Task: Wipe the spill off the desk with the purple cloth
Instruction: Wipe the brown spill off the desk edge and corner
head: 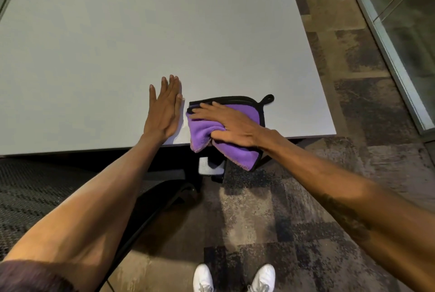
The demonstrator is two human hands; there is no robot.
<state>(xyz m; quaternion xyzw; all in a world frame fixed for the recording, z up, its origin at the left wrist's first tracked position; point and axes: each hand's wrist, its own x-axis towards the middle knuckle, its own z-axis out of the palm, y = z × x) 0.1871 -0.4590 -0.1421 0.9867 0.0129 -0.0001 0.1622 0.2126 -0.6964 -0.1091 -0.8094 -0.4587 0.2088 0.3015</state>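
A purple cloth (249, 112) with a black border and a hanging loop lies folded at the near edge of the white desk (141, 32), part of it drooping over the edge. My right hand (228, 124) presses flat on the cloth, thumb bunching its lower fold. Just left of the cloth, my left hand (164, 108) rests flat on the desk with fingers together, holding nothing. No spill is visible on the desk surface.
A black mesh office chair (35, 192) stands under the desk edge at the left. Patterned carpet (294, 221) covers the floor. A glass partition with a metal frame (388, 39) runs along the right. My white shoes (233, 277) show at the bottom.
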